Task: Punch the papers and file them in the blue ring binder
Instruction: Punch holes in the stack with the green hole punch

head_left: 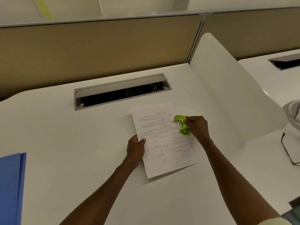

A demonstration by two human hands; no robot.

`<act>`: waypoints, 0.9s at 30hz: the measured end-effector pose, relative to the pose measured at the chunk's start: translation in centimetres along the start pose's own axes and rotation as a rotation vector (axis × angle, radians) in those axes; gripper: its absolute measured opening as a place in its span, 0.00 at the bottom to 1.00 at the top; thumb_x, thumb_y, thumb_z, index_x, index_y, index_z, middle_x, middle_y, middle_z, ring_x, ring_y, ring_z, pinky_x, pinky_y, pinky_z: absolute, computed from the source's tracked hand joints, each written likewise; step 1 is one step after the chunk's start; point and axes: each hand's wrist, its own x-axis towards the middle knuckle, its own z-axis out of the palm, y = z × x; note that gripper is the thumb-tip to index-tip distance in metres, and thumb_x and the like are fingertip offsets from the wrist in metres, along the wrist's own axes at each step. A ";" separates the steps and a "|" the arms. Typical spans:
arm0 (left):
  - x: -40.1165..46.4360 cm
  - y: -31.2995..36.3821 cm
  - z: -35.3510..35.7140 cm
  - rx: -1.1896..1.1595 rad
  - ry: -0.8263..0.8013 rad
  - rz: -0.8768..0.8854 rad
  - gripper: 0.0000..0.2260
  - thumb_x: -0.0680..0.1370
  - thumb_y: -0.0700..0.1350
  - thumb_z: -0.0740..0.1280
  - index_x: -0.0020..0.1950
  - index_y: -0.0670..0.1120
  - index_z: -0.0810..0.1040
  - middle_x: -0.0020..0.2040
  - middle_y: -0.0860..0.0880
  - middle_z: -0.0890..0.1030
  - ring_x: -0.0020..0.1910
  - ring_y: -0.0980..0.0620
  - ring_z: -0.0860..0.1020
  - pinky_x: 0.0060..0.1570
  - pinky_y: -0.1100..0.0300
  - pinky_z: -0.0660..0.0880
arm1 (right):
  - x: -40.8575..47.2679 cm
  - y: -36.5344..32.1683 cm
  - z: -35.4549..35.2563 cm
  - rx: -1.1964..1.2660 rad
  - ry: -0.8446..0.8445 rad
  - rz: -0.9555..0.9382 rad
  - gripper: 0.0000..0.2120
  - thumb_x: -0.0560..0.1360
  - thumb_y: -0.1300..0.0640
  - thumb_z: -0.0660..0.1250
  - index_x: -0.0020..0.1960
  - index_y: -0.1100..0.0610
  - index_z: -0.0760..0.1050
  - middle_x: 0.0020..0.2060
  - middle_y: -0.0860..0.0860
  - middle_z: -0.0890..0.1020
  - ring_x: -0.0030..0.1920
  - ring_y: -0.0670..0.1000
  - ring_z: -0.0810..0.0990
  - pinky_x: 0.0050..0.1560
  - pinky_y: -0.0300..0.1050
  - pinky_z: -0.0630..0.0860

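Printed white papers [162, 143] lie slightly askew on the white desk [81, 135], text upside down to me. My left hand [136, 148] pinches their left edge, thumb on top. A small green hole punch [181, 125] sits over the papers' right edge, and my right hand [197, 127] grips it from the right side. The blue ring binder [10, 184] lies closed at the desk's left edge, well apart from both hands.
A grey cable tray [121, 91] with its lid raised is set into the desk behind the papers. A white divider panel [227, 88] rises on the right. Beyond it lie spectacles [287, 150] and a white object [292, 109].
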 end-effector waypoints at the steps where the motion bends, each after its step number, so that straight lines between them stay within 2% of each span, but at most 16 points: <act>1: 0.1 0.0 0.0 0.000 0.001 0.000 0.11 0.80 0.42 0.62 0.62 0.46 0.75 0.59 0.48 0.80 0.51 0.49 0.79 0.47 0.57 0.76 | 0.2 -0.1 -0.2 0.011 -0.015 0.018 0.14 0.71 0.55 0.73 0.56 0.58 0.82 0.51 0.55 0.85 0.52 0.54 0.82 0.57 0.50 0.77; 3: 0.1 0.1 0.0 0.006 -0.003 0.001 0.11 0.80 0.42 0.62 0.62 0.46 0.75 0.60 0.48 0.80 0.51 0.48 0.79 0.49 0.56 0.76 | 0.6 -0.4 -0.6 0.022 -0.047 0.049 0.13 0.70 0.57 0.75 0.53 0.58 0.83 0.45 0.54 0.85 0.48 0.55 0.82 0.54 0.56 0.79; 6: -0.1 0.2 0.0 0.006 -0.004 0.007 0.11 0.80 0.42 0.61 0.61 0.45 0.75 0.58 0.49 0.80 0.50 0.49 0.79 0.46 0.58 0.75 | 1.1 -0.8 -0.9 -0.010 -0.084 0.062 0.11 0.68 0.58 0.76 0.50 0.58 0.84 0.41 0.54 0.84 0.47 0.56 0.83 0.52 0.57 0.80; 9: -0.2 0.3 0.0 0.008 0.001 0.009 0.11 0.80 0.42 0.61 0.62 0.45 0.75 0.57 0.49 0.80 0.49 0.50 0.78 0.45 0.59 0.74 | 1.6 -1.0 -1.0 -0.066 -0.107 0.071 0.12 0.68 0.58 0.77 0.49 0.60 0.83 0.41 0.55 0.83 0.46 0.57 0.82 0.51 0.54 0.80; 12: -0.2 0.2 0.1 0.012 0.001 0.009 0.10 0.80 0.42 0.61 0.61 0.46 0.75 0.58 0.49 0.80 0.49 0.50 0.79 0.45 0.59 0.75 | 2.3 -0.8 -1.2 -0.149 -0.138 0.100 0.15 0.66 0.54 0.78 0.44 0.64 0.81 0.40 0.57 0.83 0.39 0.56 0.80 0.45 0.48 0.77; 16: -0.2 0.1 0.1 0.026 -0.003 0.013 0.11 0.80 0.42 0.61 0.61 0.46 0.74 0.59 0.49 0.80 0.50 0.50 0.79 0.45 0.59 0.75 | 3.9 -0.5 -1.4 -0.271 -0.179 0.175 0.23 0.60 0.46 0.80 0.37 0.61 0.72 0.36 0.54 0.78 0.38 0.57 0.75 0.39 0.46 0.71; 22: -0.3 0.2 0.1 0.041 0.004 0.025 0.11 0.80 0.42 0.61 0.62 0.45 0.74 0.58 0.49 0.80 0.49 0.51 0.78 0.45 0.59 0.74 | 4.1 -2.0 -1.6 -0.434 -0.189 0.239 0.27 0.60 0.41 0.80 0.38 0.59 0.68 0.41 0.56 0.78 0.43 0.58 0.77 0.43 0.46 0.73; 25: -0.2 0.0 0.1 0.040 0.004 0.026 0.10 0.80 0.42 0.61 0.61 0.46 0.75 0.58 0.50 0.80 0.49 0.51 0.78 0.41 0.63 0.74 | 4.1 -2.4 -1.7 -0.444 -0.190 0.260 0.28 0.61 0.43 0.79 0.44 0.59 0.69 0.46 0.57 0.78 0.45 0.57 0.75 0.45 0.47 0.72; 27: -0.2 0.0 0.1 0.038 0.001 0.023 0.10 0.80 0.42 0.61 0.61 0.46 0.74 0.58 0.50 0.80 0.49 0.51 0.78 0.42 0.62 0.74 | 4.1 -2.3 -1.4 -0.451 -0.178 0.266 0.26 0.62 0.45 0.79 0.47 0.59 0.70 0.50 0.58 0.79 0.48 0.58 0.76 0.46 0.48 0.72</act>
